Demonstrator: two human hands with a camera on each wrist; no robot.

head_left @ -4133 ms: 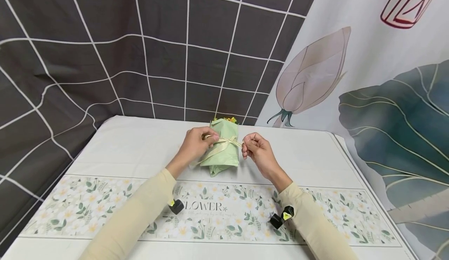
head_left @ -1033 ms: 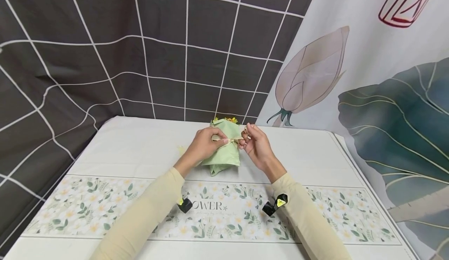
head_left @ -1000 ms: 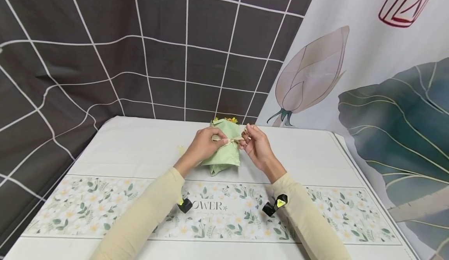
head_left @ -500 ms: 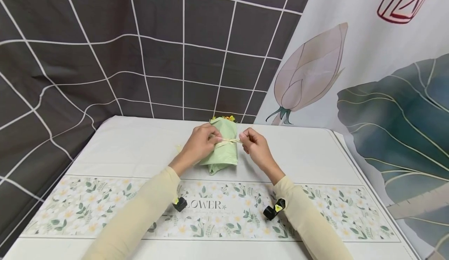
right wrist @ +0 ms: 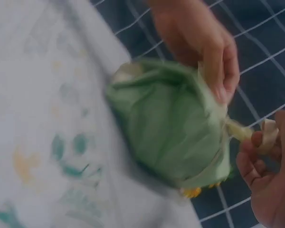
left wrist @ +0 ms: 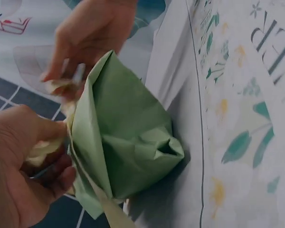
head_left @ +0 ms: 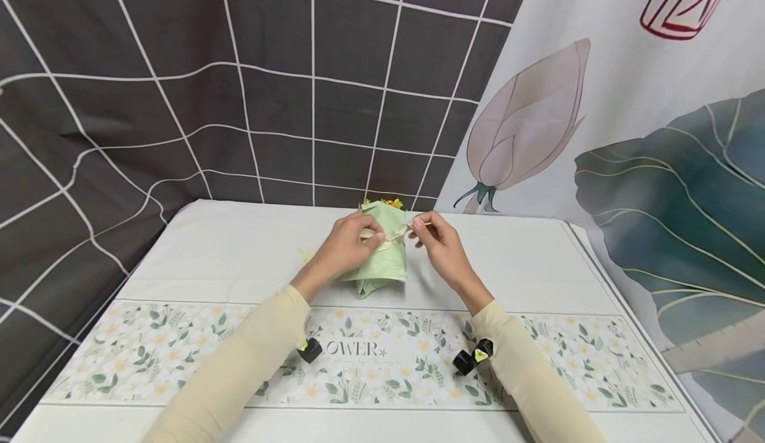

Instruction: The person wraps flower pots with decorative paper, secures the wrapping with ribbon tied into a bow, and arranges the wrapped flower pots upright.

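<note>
A bouquet wrapped in pale green paper (head_left: pixel 382 264) lies near the back of the table, with yellow and orange flowers (head_left: pixel 391 203) peeking out at its far end. Around its middle runs a cream ribbon (head_left: pixel 394 238). My left hand (head_left: pixel 352 240) pinches a loop of the ribbon on the left of the wrap; that loop shows between thumb and fingers in the left wrist view. On the other side my right hand (head_left: pixel 439 240) pinches the other part, and in the right wrist view a ribbon loop (right wrist: pixel 268 135) stands at its fingers. A long ribbon tail (left wrist: pixel 111 211) hangs down beside the paper.
A white tablecloth (head_left: pixel 233 250) with a printed floral band (head_left: pixel 209 343) covers the table. Behind it hangs a dark grid curtain (head_left: pixel 269 111), and a white cloth with a flower print (head_left: pixel 520 124) stands to the right.
Both hands stay at the ribbon. The right hand has shifted in toward the wrap, out to the right with the ribbon taut, then slightly up. The left hand has moved right over the paper.
</note>
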